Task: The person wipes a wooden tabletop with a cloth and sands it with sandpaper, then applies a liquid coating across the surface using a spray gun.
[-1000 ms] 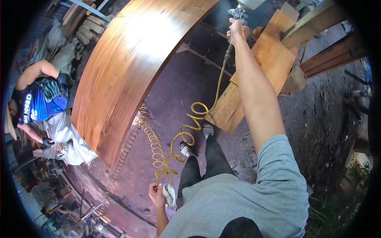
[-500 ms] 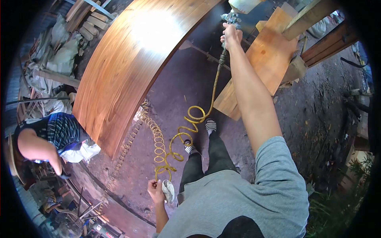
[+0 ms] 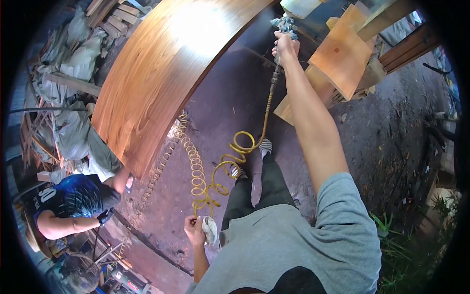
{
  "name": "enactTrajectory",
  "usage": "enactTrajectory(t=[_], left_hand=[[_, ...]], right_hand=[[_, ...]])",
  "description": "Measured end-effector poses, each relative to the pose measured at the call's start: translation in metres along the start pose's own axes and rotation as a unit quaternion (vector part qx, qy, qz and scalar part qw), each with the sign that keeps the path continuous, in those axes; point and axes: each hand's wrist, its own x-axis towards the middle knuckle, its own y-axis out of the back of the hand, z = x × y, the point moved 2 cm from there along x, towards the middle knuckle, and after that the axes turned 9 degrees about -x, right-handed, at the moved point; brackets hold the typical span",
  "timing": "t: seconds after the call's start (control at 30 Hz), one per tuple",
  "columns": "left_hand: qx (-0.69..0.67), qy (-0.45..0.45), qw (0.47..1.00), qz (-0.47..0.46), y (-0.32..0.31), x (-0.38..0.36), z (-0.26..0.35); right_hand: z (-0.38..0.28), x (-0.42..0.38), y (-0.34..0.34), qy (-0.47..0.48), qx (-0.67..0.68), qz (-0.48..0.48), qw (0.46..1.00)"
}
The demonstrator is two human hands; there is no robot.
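My right hand point(image 3: 287, 49) is closed around the handle of a spray gun point(image 3: 284, 24), with a pale cup point(image 3: 299, 7) on top. A yellow coiled air hose point(image 3: 267, 108) hangs from the gun's base and loops down beside my legs. My left hand point(image 3: 195, 230) is low by my hip, its fingers pinched at the lower end of the coils. A whitish crumpled cloth point(image 3: 209, 231) hangs beside that hand. Left of the gun curves a large, glossy brown wooden panel point(image 3: 147, 93), with bright light reflecting off it.
Wooden boards point(image 3: 340, 59) lie to the right, beside thick timber point(image 3: 411, 49). A co-worker point(image 3: 73, 198) with a dark glove is at left. Sacks point(image 3: 81, 63) and wood scraps point(image 3: 117, 19) are piled behind the panel. Plants point(image 3: 391, 250) grow at lower right.
The co-worker at left has shifted lower in view, with a gloved hand and leg now showing. The upper board at right has shifted, exposing another beneath. Both my hands keep their holds.
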Motion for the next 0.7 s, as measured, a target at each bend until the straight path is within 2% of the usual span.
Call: enactTrajectory(t=[0.1, 0.17, 0.37, 0.7], left_hand=[[-0.004, 0.010, 1.000, -0.008, 0.015, 0.001, -0.017], [0.012, 0.054, 0.998, -0.015, 0.019, -0.001, -0.021], [0.058, 0.043, 0.997, -0.015, 0.047, -0.002, -0.049], [0.113, 0.033, 0.993, -0.002, 0.080, -0.011, -0.076]], right_hand=[[0.009, -0.031, 0.001, 0.002, 0.003, -0.024, 1.000], [0.017, -0.049, 0.000, 0.000, 0.002, -0.038, 0.999], [0.050, -0.093, 0.002, 0.023, 0.009, -0.061, 0.998], [0.096, -0.169, 0.009, -0.005, 0.028, -0.129, 0.991]])
